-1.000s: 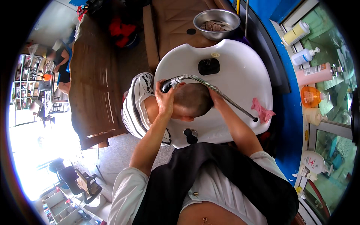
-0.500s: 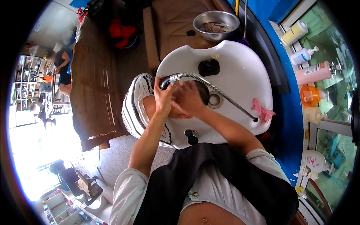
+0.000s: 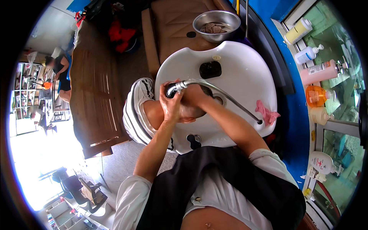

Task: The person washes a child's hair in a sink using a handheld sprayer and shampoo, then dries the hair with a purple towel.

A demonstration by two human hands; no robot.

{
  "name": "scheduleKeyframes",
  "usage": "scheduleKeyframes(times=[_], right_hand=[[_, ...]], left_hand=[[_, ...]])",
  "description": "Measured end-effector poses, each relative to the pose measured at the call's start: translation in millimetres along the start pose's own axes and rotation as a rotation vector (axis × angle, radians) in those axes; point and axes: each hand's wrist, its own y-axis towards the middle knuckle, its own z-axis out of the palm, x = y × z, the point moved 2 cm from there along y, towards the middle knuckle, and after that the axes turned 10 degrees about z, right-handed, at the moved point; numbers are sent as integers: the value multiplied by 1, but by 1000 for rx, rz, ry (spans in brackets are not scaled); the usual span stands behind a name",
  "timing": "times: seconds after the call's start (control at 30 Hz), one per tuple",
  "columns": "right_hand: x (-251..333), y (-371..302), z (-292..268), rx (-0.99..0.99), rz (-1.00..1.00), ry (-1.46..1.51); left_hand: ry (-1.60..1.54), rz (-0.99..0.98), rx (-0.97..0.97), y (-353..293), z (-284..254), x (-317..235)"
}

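Observation:
My left hand (image 3: 169,105) is wrapped round a black and chrome shower head (image 3: 171,90). From it a metal hose (image 3: 224,92) arcs over to a hole at the right of the white wash basin (image 3: 249,69). A person in a white striped shirt (image 3: 135,109) bends over the basin's left side, the head (image 3: 188,111) under my hands. Against that head, close beside the shower head, lies my right hand (image 3: 193,96); the hose and my left hand hide its fingers. Dark hair shows past my right wrist.
A pink cloth (image 3: 267,112) lies on the basin's right rim, and a tap lever (image 3: 194,141) sits at its near side. Beyond stands a steel bowl (image 3: 230,16) with a cloth inside. Several pump bottles (image 3: 316,96) line the sill at right; a brown wooden panel (image 3: 94,92) stands left.
My right hand has moved left and in under the hose, closer to my left hand. The left hand still holds the shower head. The whole view has shifted slightly.

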Motion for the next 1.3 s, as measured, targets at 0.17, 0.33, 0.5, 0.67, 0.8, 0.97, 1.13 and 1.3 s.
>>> scheduleKeyframes(times=[0.17,0.33,0.5,0.67,0.8,0.97,1.13,1.3], right_hand=[[-108,36,28,432,-156,767],[-143,-29,90,381,634,1553],[-88,-89,101,75,1050,2347],[-30,-106,53,56,1265,2465],[-7,-122,35,116,1076,2450],[11,-146,12,68,1221,2638],[46,-163,-65,75,511,2108],[21,-174,-74,-368,573,1965]], left_hand=[[52,39,111,-18,23,8],[106,31,171,-28,24,14],[39,25,223,-31,24,22],[119,85,345,-38,20,19],[174,213,439,-45,18,12],[138,205,450,-50,12,7],[249,271,461,-56,11,2],[199,302,576,-63,47,-24]])
